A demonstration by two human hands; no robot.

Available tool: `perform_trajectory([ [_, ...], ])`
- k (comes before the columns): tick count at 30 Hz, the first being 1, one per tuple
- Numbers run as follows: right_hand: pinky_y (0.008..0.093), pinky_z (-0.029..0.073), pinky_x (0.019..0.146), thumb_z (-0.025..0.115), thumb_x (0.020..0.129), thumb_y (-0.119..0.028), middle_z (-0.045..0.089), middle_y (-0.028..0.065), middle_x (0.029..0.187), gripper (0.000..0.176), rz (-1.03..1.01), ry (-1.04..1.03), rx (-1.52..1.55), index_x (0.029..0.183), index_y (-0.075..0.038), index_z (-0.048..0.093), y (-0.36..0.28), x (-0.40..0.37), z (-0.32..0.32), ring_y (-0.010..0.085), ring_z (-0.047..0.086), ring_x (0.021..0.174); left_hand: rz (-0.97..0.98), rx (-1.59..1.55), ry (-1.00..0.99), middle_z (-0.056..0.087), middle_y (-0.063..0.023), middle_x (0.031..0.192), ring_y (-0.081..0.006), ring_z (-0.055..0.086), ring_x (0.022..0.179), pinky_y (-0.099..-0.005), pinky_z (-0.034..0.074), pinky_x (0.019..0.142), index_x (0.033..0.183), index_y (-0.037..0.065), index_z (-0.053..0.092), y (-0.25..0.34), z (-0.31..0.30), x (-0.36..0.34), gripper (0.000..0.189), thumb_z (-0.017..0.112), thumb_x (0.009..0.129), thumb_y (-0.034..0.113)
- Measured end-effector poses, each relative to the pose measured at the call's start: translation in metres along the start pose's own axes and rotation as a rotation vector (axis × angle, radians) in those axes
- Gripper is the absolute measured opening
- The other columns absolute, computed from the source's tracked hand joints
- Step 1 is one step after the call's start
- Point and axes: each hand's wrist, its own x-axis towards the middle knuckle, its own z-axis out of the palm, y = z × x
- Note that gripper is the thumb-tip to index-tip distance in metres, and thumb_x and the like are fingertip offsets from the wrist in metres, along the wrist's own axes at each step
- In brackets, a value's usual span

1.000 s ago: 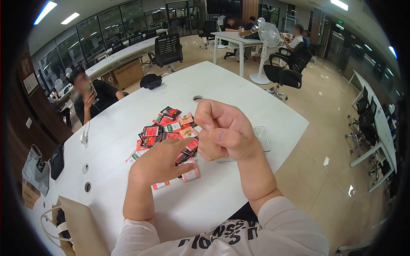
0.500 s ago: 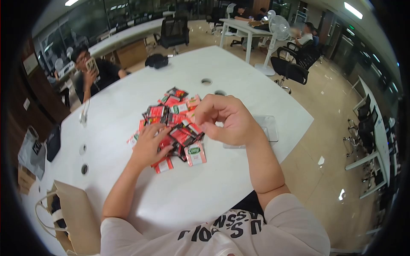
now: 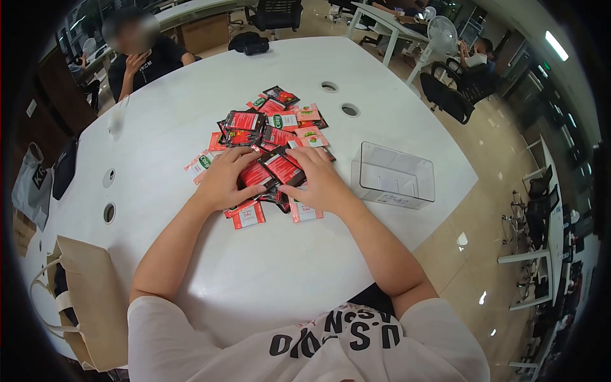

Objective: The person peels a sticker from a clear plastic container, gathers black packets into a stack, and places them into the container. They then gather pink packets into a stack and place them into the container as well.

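Across the middle of the white table (image 3: 254, 274), a heap of sachets (image 3: 278, 136) lies in loose, overlapping layers, mostly red and black with some pink ones. Both hands are at its near side, backs up, fingers pointing towards the far side. The left hand (image 3: 223, 179) sits over the near left part, its fingers and thumb spread apart on and around a dark red sachet (image 3: 256, 175). The right hand (image 3: 321, 181) is spread too – thumb well away from the fingers – at the right edge of a black-edged sachet (image 3: 282, 167) that lies between the hands. Their thumbs point towards each other, apart (how firmly either hand presses, I cannot tell).

Just below the hands, on the near edge of the heap, a pink sachet (image 3: 248, 216) lies at the left and a paler one (image 3: 307, 212) at the right. Right of the right hand, apart from it, a clear plastic box (image 3: 394, 192) rests on the table. At the near left stands a beige bag (image 3: 102, 299); a black pouch (image 3: 249, 43) lies by the far edge. Beyond the far left side sits a person in a black shirt (image 3: 156, 71), one hand raised – and at the far right stands a white fan (image 3: 442, 33).
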Motion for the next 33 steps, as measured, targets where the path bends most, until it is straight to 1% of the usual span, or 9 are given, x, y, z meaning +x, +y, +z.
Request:
perform_trajectory([
  [9, 0.0407, 0.051, 0.104, 0.079, 0.087, -0.018, 0.067, 0.0143, 0.126, 0.042, -0.05, 0.032, 0.106, 0.124, 0.001, 0.072, 0.009, 0.002, -0.002, 0.0314, 0.058, 0.123, 0.014, -0.145, -0.022, 0.057, -0.0182, 0.146, -0.0356, 0.052, 0.138, -0.0477, 0.04, 0.117, 0.148, 0.005, 0.054, -0.011, -0.001, -0.002, 0.083, 0.08, 0.077, 0.039],
  [12, 0.0405, 0.053, 0.097, 0.073, 0.088, -0.006, 0.072, 0.0135, 0.112, 0.027, -0.039, 0.17, 0.195, 0.114, 0.001, 0.075, 0.01, 0.006, -0.002, 0.0308, 0.064, 0.111, -0.211, -0.804, 0.12, 0.055, -0.0162, 0.15, -0.0283, 0.054, 0.134, -0.0444, 0.044, 0.112, 0.151, 0.005, 0.05, -0.026, 0.011, -0.006, 0.077, 0.069, 0.086, 0.043],
  [13, 0.0406, 0.053, 0.095, 0.071, 0.089, -0.004, 0.073, 0.0136, 0.11, 0.025, -0.064, 0.24, 0.201, 0.113, 0.001, 0.076, 0.01, 0.007, -0.001, 0.0308, 0.064, 0.108, -0.216, -0.979, 0.217, 0.059, -0.0157, 0.148, -0.023, 0.06, 0.12, -0.0387, 0.049, 0.102, 0.153, 0.004, 0.047, -0.02, 0.009, -0.006, 0.075, 0.049, 0.097, 0.055],
  [17, 0.0394, 0.052, 0.093, 0.069, 0.09, 0.001, 0.073, 0.0124, 0.101, 0.021, -0.129, 0.364, 0.206, 0.11, 0.001, 0.076, -0.001, 0.012, -0.007, 0.0305, 0.064, 0.1, -0.397, -1.562, 0.544, 0.073, -0.0182, 0.122, -0.0214, 0.063, 0.077, -0.0321, 0.052, 0.072, 0.149, 0.003, 0.051, -0.013, -0.003, 0.005, 0.093, 0.019, 0.101, 0.076],
  [21, 0.0308, 0.055, 0.074, 0.067, 0.098, -0.003, 0.074, 0.009, 0.091, 0.02, 0.07, 0.409, 0.45, 0.115, 0.0, 0.076, -0.013, 0.009, -0.005, 0.0153, 0.066, 0.08, -0.453, -1.813, 0.477, 0.077, -0.0149, 0.102, -0.0159, 0.054, 0.055, -0.0277, 0.044, 0.051, 0.133, 0.006, 0.059, -0.029, -0.005, -0.003, 0.095, 0.017, 0.099, 0.085],
  [24, 0.0226, 0.054, 0.056, 0.067, 0.105, -0.012, 0.075, 0.006, 0.094, 0.026, 0.253, 0.413, 0.798, 0.125, 0.002, 0.072, -0.006, 0.006, 0.003, 0.0058, 0.064, 0.067, -0.427, -1.822, 0.357, 0.077, -0.0142, 0.101, -0.0159, 0.053, 0.053, -0.0284, 0.047, 0.054, 0.132, 0.006, 0.059, -0.022, -0.007, -0.002, 0.089, 0.017, 0.103, 0.079],
  [28, 0.0231, 0.056, 0.056, 0.069, 0.104, -0.013, 0.074, 0.0071, 0.094, 0.033, 0.388, 0.381, 1.049, 0.133, 0.004, 0.066, -0.012, 0.006, -0.001, 0.0093, 0.069, 0.068, -0.525, -1.549, 0.148, 0.075, -0.0175, 0.112, -0.0256, 0.073, 0.073, -0.0344, 0.06, 0.07, 0.142, 0.003, 0.054, 0.017, -0.002, -0.003, 0.088, 0.012, 0.107, 0.071],
  [29, 0.0237, 0.056, 0.056, 0.069, 0.104, -0.013, 0.074, 0.0078, 0.095, 0.035, 0.441, 0.329, 1.096, 0.134, 0.004, 0.064, -0.015, 0.006, -0.006, 0.0105, 0.07, 0.069, -0.383, -1.623, 0.056, 0.071, -0.0183, 0.127, -0.0283, 0.076, 0.097, -0.0376, 0.063, 0.082, 0.148, 0.002, 0.048, 0.01, 0.005, -0.008, 0.079, 0.014, 0.111, 0.064],
  [33, 0.0257, 0.06, 0.056, 0.072, 0.101, -0.008, 0.072, 0.0096, 0.102, 0.031, 0.443, 0.181, 1.269, 0.127, 0.005, 0.061, -0.035, 0.006, -0.002, 0.0133, 0.074, 0.072, -0.536, -1.683, 0.26, 0.061, -0.016, 0.143, -0.0272, 0.068, 0.123, -0.0424, 0.058, 0.103, 0.151, 0.003, 0.041, 0.046, 0.009, -0.001, 0.062, 0.02, 0.116, 0.05],
])
